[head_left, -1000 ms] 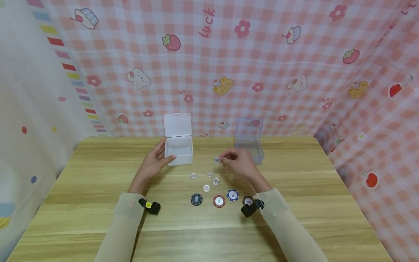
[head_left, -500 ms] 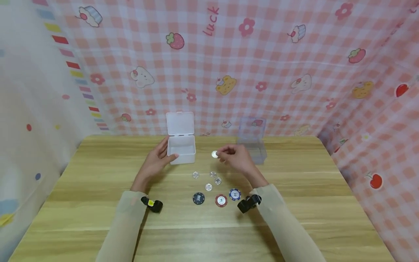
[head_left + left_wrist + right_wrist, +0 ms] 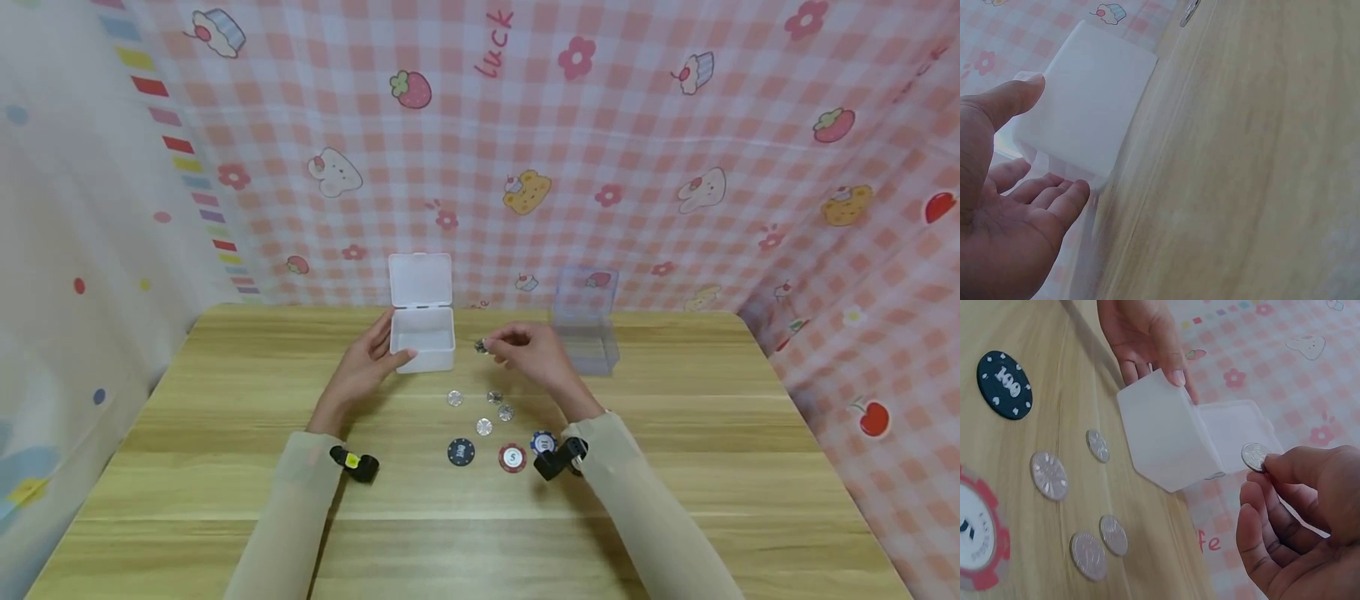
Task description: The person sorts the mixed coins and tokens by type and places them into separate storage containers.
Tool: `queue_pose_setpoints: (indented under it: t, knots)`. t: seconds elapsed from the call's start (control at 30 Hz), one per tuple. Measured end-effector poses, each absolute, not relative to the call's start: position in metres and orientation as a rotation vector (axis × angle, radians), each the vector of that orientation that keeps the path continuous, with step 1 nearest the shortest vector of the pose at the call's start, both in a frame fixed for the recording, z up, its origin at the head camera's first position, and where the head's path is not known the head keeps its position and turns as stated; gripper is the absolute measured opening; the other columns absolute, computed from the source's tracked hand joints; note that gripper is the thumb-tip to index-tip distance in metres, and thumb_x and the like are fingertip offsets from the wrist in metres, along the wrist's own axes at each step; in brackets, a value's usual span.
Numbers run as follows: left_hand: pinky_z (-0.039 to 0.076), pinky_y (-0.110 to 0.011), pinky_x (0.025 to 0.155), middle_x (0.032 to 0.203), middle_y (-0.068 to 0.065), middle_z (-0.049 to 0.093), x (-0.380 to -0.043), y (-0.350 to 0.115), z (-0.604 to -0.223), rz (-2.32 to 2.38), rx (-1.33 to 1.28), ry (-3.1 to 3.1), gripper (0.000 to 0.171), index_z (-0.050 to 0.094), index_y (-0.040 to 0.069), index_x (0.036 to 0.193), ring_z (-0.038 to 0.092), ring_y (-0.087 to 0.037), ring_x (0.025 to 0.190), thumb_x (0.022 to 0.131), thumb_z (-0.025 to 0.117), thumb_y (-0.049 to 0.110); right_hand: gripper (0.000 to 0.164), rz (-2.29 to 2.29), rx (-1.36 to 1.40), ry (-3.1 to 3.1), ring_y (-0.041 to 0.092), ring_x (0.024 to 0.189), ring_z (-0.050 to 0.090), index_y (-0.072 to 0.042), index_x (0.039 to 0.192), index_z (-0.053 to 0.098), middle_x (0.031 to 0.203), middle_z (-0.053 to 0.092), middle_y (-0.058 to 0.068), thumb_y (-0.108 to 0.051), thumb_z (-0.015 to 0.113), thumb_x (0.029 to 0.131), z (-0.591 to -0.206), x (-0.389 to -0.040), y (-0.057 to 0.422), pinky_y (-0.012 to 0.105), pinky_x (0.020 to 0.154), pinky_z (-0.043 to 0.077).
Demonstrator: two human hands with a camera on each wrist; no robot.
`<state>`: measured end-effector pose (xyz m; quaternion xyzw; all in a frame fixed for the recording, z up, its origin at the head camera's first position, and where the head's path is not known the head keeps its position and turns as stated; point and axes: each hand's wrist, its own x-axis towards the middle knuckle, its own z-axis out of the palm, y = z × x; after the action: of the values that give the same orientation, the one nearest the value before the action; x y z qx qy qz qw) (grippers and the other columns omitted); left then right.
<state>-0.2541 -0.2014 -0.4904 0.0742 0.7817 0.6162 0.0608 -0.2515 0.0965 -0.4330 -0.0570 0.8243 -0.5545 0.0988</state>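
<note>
At the back of the table an open white plastic box (image 3: 423, 361) stands with its hinged lid raised. My left hand (image 3: 365, 364) steadies its left side, the thumb over the front rim and the fingers along the side wall, as the left wrist view of the hand (image 3: 1010, 231) also shows. Between thumb and forefinger, my right hand (image 3: 534, 357) pinches a silver coin (image 3: 1254, 455), held in the air to the right of the white box. Several more silver coins (image 3: 484, 427) lie on the wood in front of the box.
A clear plastic box (image 3: 592, 358) with its lid up stands behind the right hand. Nearer the person lie a black poker chip (image 3: 461, 452), a red chip (image 3: 513, 457) and a blue chip (image 3: 542, 441). A checked pink cloth (image 3: 465, 150) hangs behind the table.
My right hand has moved left and slightly up with the coin, closer to the white box. The left hand keeps its hold on the box. The head view has shifted a little.
</note>
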Motion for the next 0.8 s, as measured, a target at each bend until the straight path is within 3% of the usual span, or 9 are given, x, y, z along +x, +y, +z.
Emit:
queue_pose_setpoints:
  t: [0.3, 0.53, 0.8]
  knots:
    - [0.04, -0.043, 0.118, 0.171, -0.005, 0.025, -0.254, -0.201, -0.49, 1.895, 0.225, 2.338, 0.084, 0.018, 0.024, 0.166, 0.031, -0.028, 0.155, 0.099, 0.07, 0.018, 0.017, -1.704, -0.166, 2.41, 0.04, 0.096, 0.073, -0.009, 0.101, 0.077, 0.098, 0.078, 0.012, -0.024, 0.076, 0.094, -0.429, -0.26, 0.078, 0.052, 0.089, 0.061]
    - [0.035, -0.045, 0.122, 0.171, -0.003, 0.024, -0.252, -0.201, -0.489, 1.905, 0.22, 2.327, 0.084, 0.02, 0.027, 0.165, 0.028, -0.027, 0.156, 0.099, 0.07, 0.021, 0.016, -1.708, -0.203, 2.421, 0.018, 0.078, 0.072, -0.006, 0.102, 0.077, 0.098, 0.078, 0.013, -0.02, 0.075, 0.095, -0.43, -0.267, 0.062, 0.037, 0.077, 0.064]
    - [0.033, -0.045, 0.124, 0.171, -0.007, 0.023, -0.253, -0.201, -0.488, 1.918, 0.231, 2.336, 0.083, 0.018, 0.022, 0.165, 0.028, -0.029, 0.156, 0.099, 0.069, 0.018, 0.015, -1.696, -0.212, 2.435, 0.021, 0.079, 0.073, -0.005, 0.103, 0.077, 0.096, 0.078, 0.013, -0.018, 0.075, 0.095, -0.43, -0.273, 0.048, 0.029, 0.071, 0.063]
